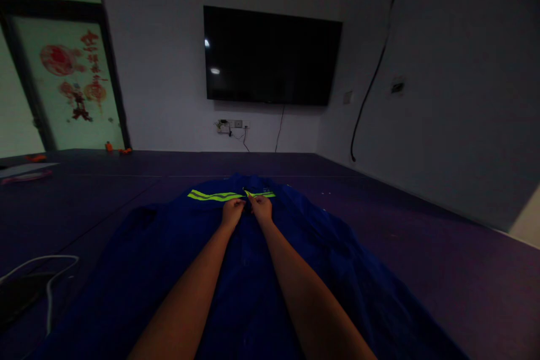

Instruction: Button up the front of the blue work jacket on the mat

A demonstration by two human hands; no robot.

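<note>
A dark blue work jacket (pixel 177 247) lies spread flat on the floor in front of me, its sleeves out to both sides. Across its chest runs a yellow-green reflective stripe (pixel 206 196), split at the front opening. My left hand (pixel 233 214) is closed in a pinch on the jacket's front edge, just below the stripe. Close beside it, my right hand (pixel 262 209) pinches the other front edge, where a bit of the stripe is lifted and tilted. The fastening between my fingertips is too small and dark to make out.
The dark purple floor (pixel 422 242) surrounds the jacket. A white cable (pixel 50 259) loops over a dark object at the lower left. Far off, a television (pixel 274 56) hangs on the wall above sockets (pixel 234 124). A black cable (pixel 373 79) hangs at the right.
</note>
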